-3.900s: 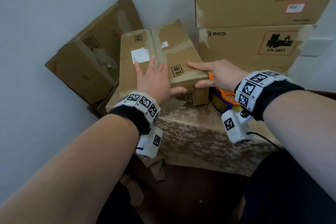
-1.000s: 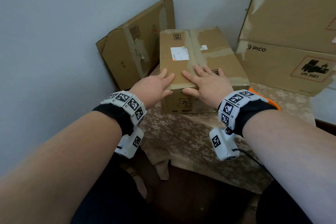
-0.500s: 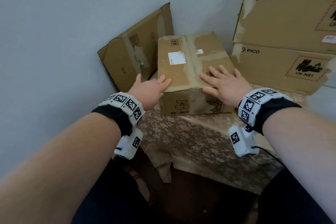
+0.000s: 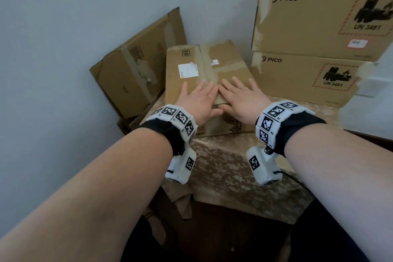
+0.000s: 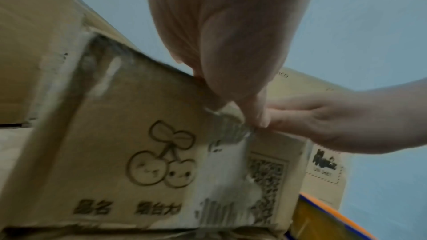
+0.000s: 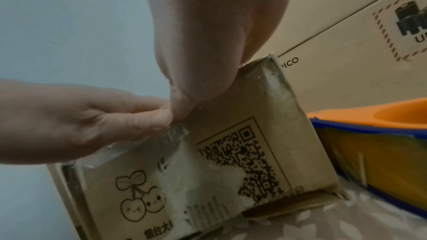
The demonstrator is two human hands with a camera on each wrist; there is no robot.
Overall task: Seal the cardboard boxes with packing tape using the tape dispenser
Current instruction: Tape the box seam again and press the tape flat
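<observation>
A small cardboard box [image 4: 225,57] with a white label and old tape marks lies on the table. My left hand [image 4: 197,100] and right hand [image 4: 240,97] rest flat on its top, fingers straight, side by side along the middle seam. Both thumbs hang over the near edge and meet there, as the wrist views show. Just below them a crinkled end of clear tape [image 6: 172,134] sticks to the box's front face [image 5: 138,143]. The orange and blue tape dispenser [image 6: 369,143] sits on the table right of the box, hidden in the head view.
Two large PICO cartons [image 4: 314,21] [image 4: 297,74] are stacked at the right, close to the small box. A worn carton [image 4: 131,74] leans against the wall at the left. The table's flower-patterned cloth [image 4: 223,176] hangs over the near edge.
Half a second ago my hands lay apart near the box's front corners. They have slid inward and now meet at the middle seam.
</observation>
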